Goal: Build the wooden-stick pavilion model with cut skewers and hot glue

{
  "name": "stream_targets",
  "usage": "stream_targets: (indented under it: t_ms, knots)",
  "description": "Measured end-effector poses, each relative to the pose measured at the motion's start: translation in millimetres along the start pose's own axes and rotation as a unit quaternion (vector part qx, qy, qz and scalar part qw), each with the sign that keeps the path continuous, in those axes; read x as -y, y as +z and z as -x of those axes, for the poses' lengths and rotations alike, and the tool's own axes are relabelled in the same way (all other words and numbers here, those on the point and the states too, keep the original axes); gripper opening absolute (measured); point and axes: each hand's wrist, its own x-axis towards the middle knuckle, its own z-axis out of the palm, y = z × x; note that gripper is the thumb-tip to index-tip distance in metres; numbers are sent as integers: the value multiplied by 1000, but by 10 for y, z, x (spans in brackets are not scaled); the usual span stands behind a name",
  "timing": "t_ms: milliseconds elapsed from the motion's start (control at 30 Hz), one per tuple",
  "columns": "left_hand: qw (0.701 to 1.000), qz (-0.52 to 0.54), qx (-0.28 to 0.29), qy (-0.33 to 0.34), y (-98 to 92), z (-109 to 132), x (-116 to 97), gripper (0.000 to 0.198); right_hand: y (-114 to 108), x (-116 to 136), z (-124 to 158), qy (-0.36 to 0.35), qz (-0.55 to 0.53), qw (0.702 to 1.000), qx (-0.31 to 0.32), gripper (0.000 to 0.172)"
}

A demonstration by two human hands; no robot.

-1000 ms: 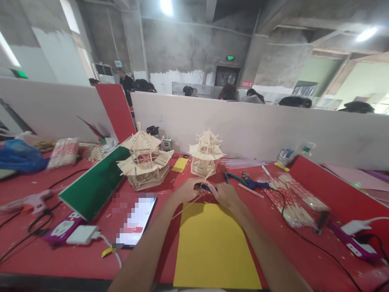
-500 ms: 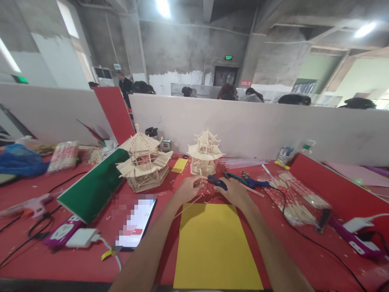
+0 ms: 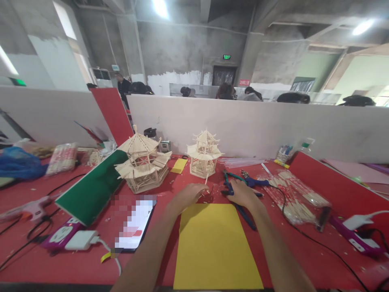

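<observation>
My left hand point(image 3: 196, 193) is closed, its fingertips pinching a thin wooden stick point(image 3: 207, 179) that points up toward the smaller stick pavilion point(image 3: 205, 152). To the right, my right hand point(image 3: 242, 194) has its fingers curled over dark blue-handled pliers point(image 3: 246, 218), low at the table. One handle sticks out below the hand; the hand covers their middle. Just behind lie teal-handled pliers point(image 3: 234, 175). In front of both hands is a yellow sheet point(image 3: 217, 247). Small wood scraps are scattered between the hands.
A larger stick pavilion point(image 3: 142, 162) stands left, beside a green board point(image 3: 94, 186). A phone point(image 3: 136, 225) lies near my left forearm. Bagged sticks point(image 3: 291, 194), a blue glue gun point(image 3: 257, 182) and its cord are on the right. A white partition point(image 3: 243, 125) closes the back.
My right hand has moved right and lower with the blue-handled pliers, away from my left hand. The stick in my left hand has swung from slanting toward me to pointing up and away.
</observation>
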Motion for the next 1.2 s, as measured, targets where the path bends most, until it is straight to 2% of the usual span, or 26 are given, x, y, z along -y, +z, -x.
stream_targets:
  t_ms: [167, 267, 367, 433, 500, 633, 733, 867, 1067, 1200]
  knots:
    - [1000, -13, -19, -5, 7, 13, 35, 47, -7, -51, 29, -17, -17, 1000, 10, 58]
    - [1000, 4, -22, 0, 5, 12, 24, 47, -66, 3, 62, -44, -36, 998, -31, 68]
    - [999, 26, -18, 8, 12, -1, 5, 40, -128, 151, 88, -149, -80, 981, -93, 62]
    - [999, 37, -8, 20, 22, -13, 1, 39, -144, 275, 96, -203, -107, 968, -100, 54]
    - [999, 38, 0, 30, 34, -21, 5, 39, -137, 385, 100, -224, -132, 961, -93, 52]
    - [999, 25, 10, 43, 49, -19, 11, 42, -98, 481, 94, -226, -197, 949, -102, 44]
    - [998, 30, 19, 57, 39, -10, -18, 48, -91, 451, 76, -188, -218, 949, -129, 37]
    - [997, 65, -16, 33, 3, -16, -81, 45, -108, 389, 52, -155, -216, 953, -145, 30]
    - [988, 96, -74, -93, -23, -26, -66, 27, -96, 440, 59, -165, -147, 972, -84, 24]
    - [993, 65, -43, -85, -25, -18, -38, 17, -71, 470, 72, -194, -108, 974, -49, 25]
